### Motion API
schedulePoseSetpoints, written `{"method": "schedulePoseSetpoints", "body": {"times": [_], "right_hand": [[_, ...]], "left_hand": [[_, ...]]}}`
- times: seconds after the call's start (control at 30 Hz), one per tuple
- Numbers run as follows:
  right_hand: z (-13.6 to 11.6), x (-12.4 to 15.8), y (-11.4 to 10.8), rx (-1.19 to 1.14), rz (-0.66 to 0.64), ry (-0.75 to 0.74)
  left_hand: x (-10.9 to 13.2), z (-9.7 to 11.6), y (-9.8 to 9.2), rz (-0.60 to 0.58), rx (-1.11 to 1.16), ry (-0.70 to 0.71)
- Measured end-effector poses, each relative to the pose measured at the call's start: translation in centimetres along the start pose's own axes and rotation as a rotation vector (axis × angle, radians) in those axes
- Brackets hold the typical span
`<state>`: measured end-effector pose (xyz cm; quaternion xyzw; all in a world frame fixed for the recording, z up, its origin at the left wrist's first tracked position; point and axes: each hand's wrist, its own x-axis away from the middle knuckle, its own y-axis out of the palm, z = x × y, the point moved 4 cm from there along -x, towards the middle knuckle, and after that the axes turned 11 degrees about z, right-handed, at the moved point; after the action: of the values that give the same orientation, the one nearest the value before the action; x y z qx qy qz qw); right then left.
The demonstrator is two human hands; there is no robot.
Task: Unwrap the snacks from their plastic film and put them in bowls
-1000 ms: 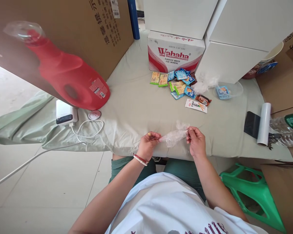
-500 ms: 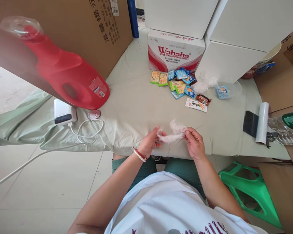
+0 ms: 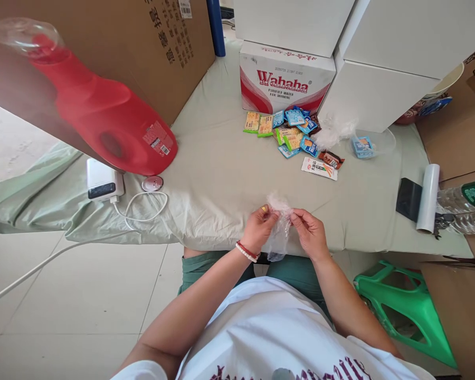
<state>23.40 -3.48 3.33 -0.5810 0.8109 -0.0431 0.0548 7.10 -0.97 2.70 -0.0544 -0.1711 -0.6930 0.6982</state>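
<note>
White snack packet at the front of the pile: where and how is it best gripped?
Probably by its left end, from the near side: the white snack packet lies flat, and that end points away from the brown packet close behind its right half.

You sat in what looked like a lived-in home room, doubling as storage, though a small back room of a shop could not be ruled out. Domestic signs around you: a cloth-draped table point(image 3: 221, 158), loose snack packets point(image 3: 293, 138), a big red jug point(image 3: 122, 126), a plugged-in white device point(image 3: 105, 180). Storage signs: a purified-water carton point(image 3: 287, 84), a tall cardboard box point(image 3: 119, 53); green plastic stool point(image 3: 429, 314) beside you, pale tiled floor point(image 3: 103, 295).
</note>
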Motion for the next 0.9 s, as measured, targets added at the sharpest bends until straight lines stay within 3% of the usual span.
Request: {"method": "schedulePoseSetpoints", "body": {"times": [0.2, 0.33, 0.5, 0.6, 0.7, 0.9], "right_hand": [[0.0, -0.3, -1.9, -0.108, 0.093, 0.120], [0.0, -0.3, -2.8, -0.254, 0.057, 0.169], [0.7, -0.7, -1.8, -0.365, 0.042, 0.381], [0.6, -0.5, 0.0, -0.413, -0.120, 0.547], [0.1, -0.2, 1.4, -0.455, -0.287, 0.652], [0.0, -1.7, -0.1, -0.489, -0.088, 0.612]], "left_hand": [[-0.4, 0.1, -1.2, 0.140, 0.293, -0.166], [-0.4, 0.5, -1.8, 0.202, 0.321, -0.124], [0.2, 1.1, -0.6, 0.075, 0.334, -0.142], [0.7, 1.2, 0.1, 0.006, 0.356, -0.175], [0.7, 1.3, 0.0, 0.028, 0.377, -0.164], [-0.5, 1.4, -1.6, 0.077, 0.277, -0.023]]}}
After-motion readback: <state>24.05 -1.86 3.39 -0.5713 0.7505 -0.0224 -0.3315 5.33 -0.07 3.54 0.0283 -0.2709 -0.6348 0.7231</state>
